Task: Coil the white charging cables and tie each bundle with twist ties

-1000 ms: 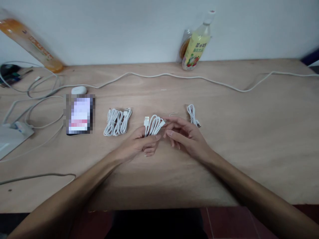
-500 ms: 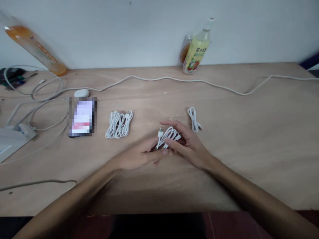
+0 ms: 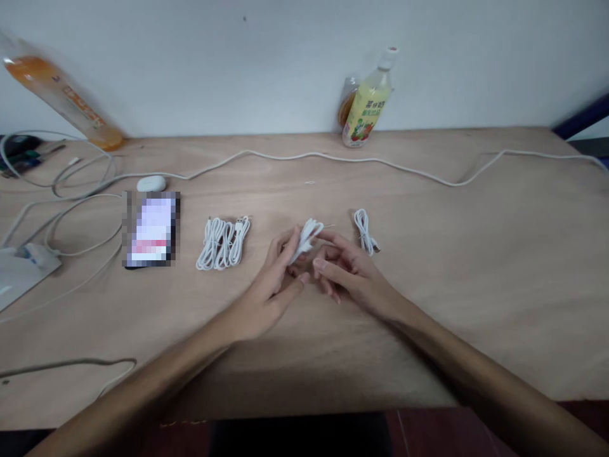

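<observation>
A coiled white USB cable (image 3: 306, 240), bundled in loops, is held up over the wooden table between my hands. My left hand (image 3: 269, 288) has it against its fingers, the thumb standing apart below. Close on the other side, my right hand (image 3: 353, 271) has its fingers loosely bent and thumb apart. Its index finger reaches to the back of the coil; whether it touches is hard to see. Several tied white cables (image 3: 222, 244) lie side by side to the left. One more coiled cable (image 3: 365, 231) lies just beyond my right hand.
A phone (image 3: 153, 228) and a white earbud case (image 3: 151, 183) lie on the left. Along the back runs a long white cord (image 3: 304, 156). A yellow-labelled bottle (image 3: 367, 108) and an orange drink bottle (image 3: 71, 105) stand by the wall. A small white tie (image 3: 309, 183) lies mid-table.
The cable coil has turned more upright and moved slightly up and left with my left hand. My right thumb has come off the coil. The view has shifted slightly.
</observation>
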The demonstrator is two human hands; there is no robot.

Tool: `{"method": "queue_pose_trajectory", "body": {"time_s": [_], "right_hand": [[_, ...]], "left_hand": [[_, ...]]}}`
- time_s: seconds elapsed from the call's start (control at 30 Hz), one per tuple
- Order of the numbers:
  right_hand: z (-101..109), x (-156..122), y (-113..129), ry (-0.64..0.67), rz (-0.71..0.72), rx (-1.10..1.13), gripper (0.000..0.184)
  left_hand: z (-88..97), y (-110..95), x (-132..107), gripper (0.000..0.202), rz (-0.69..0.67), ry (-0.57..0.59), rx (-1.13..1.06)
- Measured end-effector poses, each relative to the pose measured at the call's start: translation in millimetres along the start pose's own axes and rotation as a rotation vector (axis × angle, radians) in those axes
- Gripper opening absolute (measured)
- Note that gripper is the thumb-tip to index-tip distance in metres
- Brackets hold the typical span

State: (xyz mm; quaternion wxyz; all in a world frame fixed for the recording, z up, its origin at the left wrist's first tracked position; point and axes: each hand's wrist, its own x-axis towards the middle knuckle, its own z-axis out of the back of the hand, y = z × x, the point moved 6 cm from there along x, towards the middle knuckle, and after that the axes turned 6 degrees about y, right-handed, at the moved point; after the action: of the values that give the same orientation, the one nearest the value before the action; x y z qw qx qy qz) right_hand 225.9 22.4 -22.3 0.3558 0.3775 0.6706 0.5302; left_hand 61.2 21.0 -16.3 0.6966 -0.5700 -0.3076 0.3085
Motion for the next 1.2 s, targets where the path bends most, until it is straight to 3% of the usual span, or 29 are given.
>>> {"method": "queue_pose_trajectory", "body": {"time_s": [0.07, 0.13, 0.2, 0.3, 0.4, 0.5, 0.6, 0.97, 1.2], "right_hand": [[-1.8, 1.4, -0.6, 0.019, 0.011, 0.013, 0.038], [-0.6, 2.6, -1.5, -0.006, 0.017, 0.029, 0.033], [1.9, 3.3, -2.2, -0.043, 0.010, 0.049, 0.032], [4.8, 3.6, -0.6, -0.074, -0.010, 0.043, 0.033], [4.1, 3.4, 3.1, -0.050, -0.025, -0.008, 0.034], [2.8, 3.6, 6.3, -0.020, -0.012, -0.048, 0.030], [3.1, 4.5, 5.1, -0.014, -0.012, -0.049, 0.025], [12.1, 2.8, -6.6, -0.204, -0.033, 0.098, 0.038], [14.1, -2.9, -3.0, -0.355, 0.077, -0.035, 0.038]], "left_hand": [[-6.8, -5.3, -2.6, 0.071, -0.036, 0.077, 0.027], [-9.4, -11.3, -2.2, 0.064, -0.040, 0.080, 0.009], [-5.2, -15.6, 0.1, 0.052, -0.021, -0.021, -0.066], [3.3, -12.6, 4.3, 0.050, 0.055, -0.165, -0.269], [11.6, -5.4, 8.6, 0.048, 0.133, -0.232, -0.330], [12.4, -2.5, 14.4, 0.028, 0.176, -0.144, -0.276], [9.4, -1.3, 17.1, 0.024, 0.189, -0.073, -0.283], [12.3, 11.1, 15.4, 0.028, 0.233, -0.224, -0.426], [11.7, 10.4, 17.3, 0.030, 0.245, -0.192, -0.453]]}}
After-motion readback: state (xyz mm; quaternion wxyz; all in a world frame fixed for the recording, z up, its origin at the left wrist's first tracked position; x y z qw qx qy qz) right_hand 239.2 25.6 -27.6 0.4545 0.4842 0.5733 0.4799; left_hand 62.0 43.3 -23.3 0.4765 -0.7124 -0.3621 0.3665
